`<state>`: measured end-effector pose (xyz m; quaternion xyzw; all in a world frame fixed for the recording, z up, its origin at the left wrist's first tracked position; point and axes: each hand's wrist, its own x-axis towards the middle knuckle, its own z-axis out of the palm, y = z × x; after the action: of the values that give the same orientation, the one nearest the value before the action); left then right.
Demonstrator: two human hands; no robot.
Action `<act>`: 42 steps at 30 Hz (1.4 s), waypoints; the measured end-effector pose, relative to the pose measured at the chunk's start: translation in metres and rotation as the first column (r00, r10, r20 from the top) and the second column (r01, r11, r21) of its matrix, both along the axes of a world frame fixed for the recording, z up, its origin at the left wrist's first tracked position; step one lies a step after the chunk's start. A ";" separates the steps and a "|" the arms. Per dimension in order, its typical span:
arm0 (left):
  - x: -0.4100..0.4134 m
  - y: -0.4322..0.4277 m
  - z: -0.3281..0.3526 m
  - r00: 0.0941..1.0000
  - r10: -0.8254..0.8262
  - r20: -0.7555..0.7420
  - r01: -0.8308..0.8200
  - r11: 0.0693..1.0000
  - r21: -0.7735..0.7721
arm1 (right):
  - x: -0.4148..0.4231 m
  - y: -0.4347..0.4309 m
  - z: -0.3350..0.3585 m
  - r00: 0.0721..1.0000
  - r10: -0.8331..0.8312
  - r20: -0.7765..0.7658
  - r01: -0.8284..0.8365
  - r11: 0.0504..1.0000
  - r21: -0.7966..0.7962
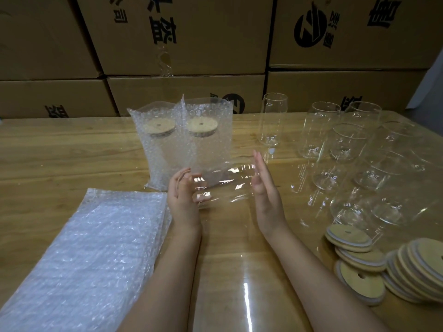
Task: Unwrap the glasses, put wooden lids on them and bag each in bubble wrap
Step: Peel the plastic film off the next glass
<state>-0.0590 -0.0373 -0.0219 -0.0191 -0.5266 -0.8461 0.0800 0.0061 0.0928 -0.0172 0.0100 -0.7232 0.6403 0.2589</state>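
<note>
- While it lies sideways above the table (72, 152), glass (223, 185) sits between both hands.
- Left hand (182, 195): fingers curled on one end.
- Right hand (266, 190): fingers straight, palm flat against other end.
- Bagged glasses (160, 144): behind, upright.
- Lids (359, 267): right, stacked.

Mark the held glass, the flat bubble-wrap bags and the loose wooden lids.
held glass (225, 188), head view, its clear side wall.
bubble-wrap bags (96, 248), head view, top bag's middle.
wooden lids (357, 287), head view, a front lid's face.
</note>
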 end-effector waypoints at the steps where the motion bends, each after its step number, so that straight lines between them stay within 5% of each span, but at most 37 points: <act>1: -0.001 0.000 -0.001 1.000 0.011 0.025 -0.011 1.000 0.016 | 0.000 -0.001 -0.002 1.000 0.003 -0.013 -0.003 1.000 -0.002; 7: -0.002 0.003 -0.002 0.997 0.057 0.043 -0.060 0.995 0.078 | 0.002 -0.010 -0.005 0.984 -0.111 -0.142 0.110 0.994 -0.016; 20: 0.005 0.000 0.003 0.998 0.023 -0.061 -0.028 0.996 -0.080 | 0.001 0.010 0.020 0.995 -0.078 -0.069 0.067 0.988 -0.142; 30: 0.001 0.010 -0.006 0.998 0.009 0.061 -0.011 0.999 0.046 | -0.007 -0.009 0.007 0.985 -0.104 -0.135 0.078 0.979 -0.190; 37: 0.021 0.015 0.000 0.947 0.184 -0.264 -0.214 0.973 -0.087 | -0.008 -0.011 -0.001 0.976 -0.202 -0.084 0.173 0.949 -0.264; 42: 0.028 0.018 -0.001 0.868 0.087 -0.489 -0.241 0.935 -0.261 | -0.007 -0.009 0.002 0.949 -0.302 -0.084 0.267 0.919 -0.292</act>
<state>-0.0305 -0.0191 -0.0228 -0.1902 -0.6187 -0.7115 0.2736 -0.0012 0.0834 -0.0150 -0.0908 -0.6022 0.6885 0.3938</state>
